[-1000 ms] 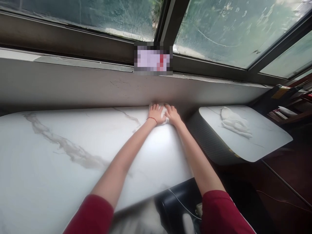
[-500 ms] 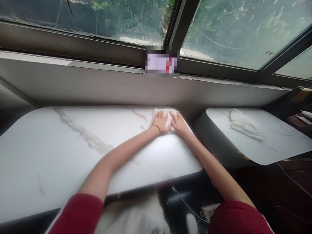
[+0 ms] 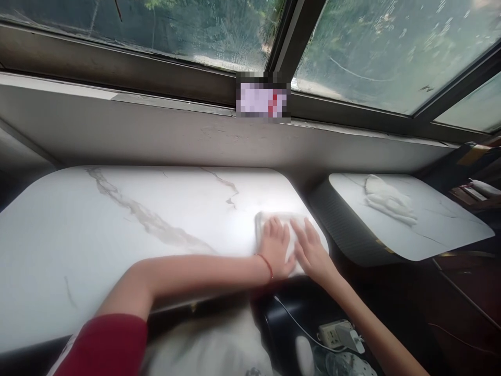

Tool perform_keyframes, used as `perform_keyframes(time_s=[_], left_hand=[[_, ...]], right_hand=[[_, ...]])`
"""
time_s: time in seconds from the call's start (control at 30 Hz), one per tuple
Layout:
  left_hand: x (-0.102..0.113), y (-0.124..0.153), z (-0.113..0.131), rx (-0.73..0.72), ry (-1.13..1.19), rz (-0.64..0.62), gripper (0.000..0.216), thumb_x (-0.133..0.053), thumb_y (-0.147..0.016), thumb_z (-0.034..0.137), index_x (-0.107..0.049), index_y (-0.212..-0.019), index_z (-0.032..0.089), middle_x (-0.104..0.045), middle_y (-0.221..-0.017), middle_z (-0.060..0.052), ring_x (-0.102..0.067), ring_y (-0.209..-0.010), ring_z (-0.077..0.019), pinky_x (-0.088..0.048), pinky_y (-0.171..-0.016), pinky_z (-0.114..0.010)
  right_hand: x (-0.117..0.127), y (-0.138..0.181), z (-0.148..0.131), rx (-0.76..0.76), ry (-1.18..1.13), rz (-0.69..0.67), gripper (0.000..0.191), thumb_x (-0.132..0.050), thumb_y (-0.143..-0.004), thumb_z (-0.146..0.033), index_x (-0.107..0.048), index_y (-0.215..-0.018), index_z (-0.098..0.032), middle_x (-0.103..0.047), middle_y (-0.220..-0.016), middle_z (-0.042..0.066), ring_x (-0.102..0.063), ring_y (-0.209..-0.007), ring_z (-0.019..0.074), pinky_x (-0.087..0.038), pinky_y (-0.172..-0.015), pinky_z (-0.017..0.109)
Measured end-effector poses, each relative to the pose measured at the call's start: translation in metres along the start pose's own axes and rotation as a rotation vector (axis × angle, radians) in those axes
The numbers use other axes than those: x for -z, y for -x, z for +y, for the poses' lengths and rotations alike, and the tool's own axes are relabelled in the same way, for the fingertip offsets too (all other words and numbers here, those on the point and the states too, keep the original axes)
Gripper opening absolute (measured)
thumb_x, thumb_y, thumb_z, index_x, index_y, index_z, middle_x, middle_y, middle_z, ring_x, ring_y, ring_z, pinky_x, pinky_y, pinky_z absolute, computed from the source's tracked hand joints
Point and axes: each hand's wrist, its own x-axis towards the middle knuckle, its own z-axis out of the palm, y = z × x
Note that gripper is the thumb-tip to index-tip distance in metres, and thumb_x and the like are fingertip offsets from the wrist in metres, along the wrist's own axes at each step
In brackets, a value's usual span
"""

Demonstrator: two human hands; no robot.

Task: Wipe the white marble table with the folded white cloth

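A folded white cloth (image 3: 260, 230) lies flat on the white marble-patterned tabletop (image 3: 117, 224), close to its right front corner. My left hand (image 3: 276, 248), with a red string bracelet at the wrist, presses on the cloth with fingers stretched out. Beside it my right hand (image 3: 311, 245) also rests flat on the cloth, fingers spread. The thumbs are near each other, and both hands are slightly blurred.
To the right stands a second marble-patterned table (image 3: 434, 219) with a crumpled white cloth (image 3: 391, 201) on it. A wall and window frame (image 3: 340, 107) border the far side. Below the near edge are a power strip (image 3: 332, 334) and a white cable (image 3: 291, 318).
Both hands have slid the cloth from the table's far right corner toward me and slightly right, to near the front edge. More of the power strip now shows.
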Motion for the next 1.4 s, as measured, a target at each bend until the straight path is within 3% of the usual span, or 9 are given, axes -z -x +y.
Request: perform_keyframes(time_s=[0.17, 0.33, 0.6, 0.97, 1.13, 1.4], left_hand=[[0.003, 0.006, -0.008, -0.070, -0.008, 0.012, 0.081, -0.048, -0.093, 0.049, -0.036, -0.153, -0.005, -0.039, -0.157, -0.030, -0.035, -0.145, -0.0458, -0.026, -0.117, -0.058], [0.002, -0.002, -0.036, -0.081, 0.018, 0.022, 0.080, -0.048, -0.093, 0.050, -0.037, -0.153, -0.002, -0.037, -0.158, -0.030, -0.035, -0.146, -0.0442, -0.026, -0.117, -0.058], [0.002, -0.034, -0.108, 0.056, 0.083, 0.044, 0.079, -0.048, -0.093, 0.049, -0.035, -0.155, 0.002, -0.033, -0.161, -0.027, -0.032, -0.148, -0.0418, -0.025, -0.119, -0.055], [0.009, -0.079, -0.201, 0.234, 0.105, 0.080, 0.072, -0.047, -0.096, 0.049, -0.039, -0.155, 0.008, -0.033, -0.163, -0.020, -0.030, -0.150, -0.0349, -0.019, -0.123, -0.046], [0.009, -0.088, -0.217, 0.262, 0.110, 0.116, 0.068, -0.046, -0.096, 0.047, -0.042, -0.153, 0.010, -0.037, -0.161, -0.018, -0.034, -0.145, -0.0341, -0.023, -0.120, -0.048], [0.014, -0.086, -0.215, 0.281, 0.088, 0.086, 0.068, -0.046, -0.097, 0.047, -0.041, -0.154, 0.011, -0.035, -0.162, -0.018, -0.033, -0.146, -0.0331, -0.021, -0.121, -0.046]], right_hand=[[0.002, 0.003, -0.010, -0.007, 0.033, 0.001, 0.063, -0.026, -0.106, -0.033, -0.003, -0.165, -0.032, -0.007, -0.170, 0.013, -0.025, -0.151, 0.0425, -0.040, -0.111, 0.065], [-0.011, -0.021, -0.010, 0.010, 0.041, -0.009, 0.063, -0.024, -0.105, -0.034, -0.008, -0.165, -0.027, -0.014, -0.167, 0.016, -0.023, -0.151, 0.0436, -0.037, -0.112, 0.069], [-0.052, -0.113, -0.007, 0.060, 0.016, -0.015, 0.061, -0.025, -0.100, -0.033, -0.033, -0.156, -0.010, -0.034, -0.156, 0.023, -0.026, -0.149, 0.0418, -0.030, -0.117, 0.064], [-0.093, -0.236, -0.019, 0.084, 0.092, -0.105, 0.061, -0.025, -0.100, -0.030, -0.030, -0.157, -0.009, -0.036, -0.158, 0.020, -0.029, -0.144, 0.0397, -0.029, -0.115, 0.059], [-0.103, -0.260, -0.020, 0.107, 0.081, -0.083, 0.060, -0.022, -0.101, -0.029, -0.029, -0.157, -0.009, -0.036, -0.158, 0.021, -0.034, -0.137, 0.0407, -0.032, -0.110, 0.058], [-0.099, -0.258, -0.029, 0.089, 0.027, -0.049, 0.058, -0.022, -0.102, -0.031, -0.035, -0.154, -0.009, -0.040, -0.155, 0.022, -0.036, -0.134, 0.0417, -0.033, -0.107, 0.059]])
